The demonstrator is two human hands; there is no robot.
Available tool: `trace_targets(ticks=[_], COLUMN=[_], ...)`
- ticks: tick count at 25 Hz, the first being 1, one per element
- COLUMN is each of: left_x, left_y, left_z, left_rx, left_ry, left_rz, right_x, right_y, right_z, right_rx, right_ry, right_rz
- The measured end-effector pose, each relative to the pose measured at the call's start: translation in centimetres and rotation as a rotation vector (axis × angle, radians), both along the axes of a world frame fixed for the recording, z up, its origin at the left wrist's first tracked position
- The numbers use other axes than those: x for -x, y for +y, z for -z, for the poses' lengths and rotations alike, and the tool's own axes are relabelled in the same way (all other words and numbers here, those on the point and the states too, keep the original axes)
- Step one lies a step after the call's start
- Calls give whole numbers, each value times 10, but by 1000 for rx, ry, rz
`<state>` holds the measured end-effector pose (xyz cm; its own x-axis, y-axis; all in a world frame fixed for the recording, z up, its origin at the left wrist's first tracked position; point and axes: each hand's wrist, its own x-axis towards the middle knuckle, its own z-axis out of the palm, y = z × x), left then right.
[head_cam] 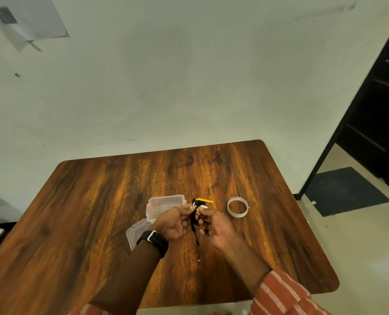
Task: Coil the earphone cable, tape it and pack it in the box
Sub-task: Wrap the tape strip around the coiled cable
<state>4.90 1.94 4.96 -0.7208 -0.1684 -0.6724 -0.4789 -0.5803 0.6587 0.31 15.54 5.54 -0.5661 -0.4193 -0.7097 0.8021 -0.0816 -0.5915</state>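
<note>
Okay, I see left hand (174, 221) and right hand (218, 228) both pinching the black earphone cable (194, 220) above the bench (86, 201), box (164, 205) open.

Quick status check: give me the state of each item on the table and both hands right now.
Earphone cable: bunched, held above the table by both hands, one end dangling.
Box: open, on the table.
Lid: off, lying beside the box.
Tape roll: flat on the table, untouched.
Left hand: pinching the cable.
Right hand: pinching the cable.
</note>
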Motion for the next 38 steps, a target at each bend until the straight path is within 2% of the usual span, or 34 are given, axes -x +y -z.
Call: trace_targets(ticks=[3, 6, 10, 14, 18, 20, 22, 27, 30, 31, 33, 34, 38], left_x=[2, 4, 4, 0, -2, -2, 0, 0, 1, 1, 0, 0, -2], left_y=[9, 20, 28, 35, 32, 28, 24, 12, 5, 4, 3, 2, 2], left_z=[3, 8, 14, 13, 16, 17, 16, 11, 7, 4, -2, -5, -11], left_rx=[121, 422, 659, 1065, 1218, 1243, 1189, 1017, 1019, 1025, 1026, 1023, 997], left_ry=[-1, 50, 141, 211, 287, 301, 328, 383, 382, 383, 387, 384, 364], left_rz=[-141, -231, -167, -27, 16, 16, -7, 11, 71, 93, 109, 103, 66], right_x=[-5, -7, -5, -3, 3, 6, 11, 36, 54, 60, 68, 70, 66], right_y=[0, -3, -4, -2, 2, 5, 8, 15, 17, 17, 18, 18, 10], right_z=[-10, -16, -21, -25, -31, -36, -37, -9, 2, 0, -3, -2, 4], right_rx=[-86, -142, -154, -130, -83, -135, -173, -427, -357, -243, 39, 112, 0], right_ry=[50, 109, 167, 160, 169, 263, 380, 902, 1106, 1076, 887, 834, 921], right_rz=[48, 112, 179, 137, 51, -46, -141, -191, -258, -342, -465, -491, -438])
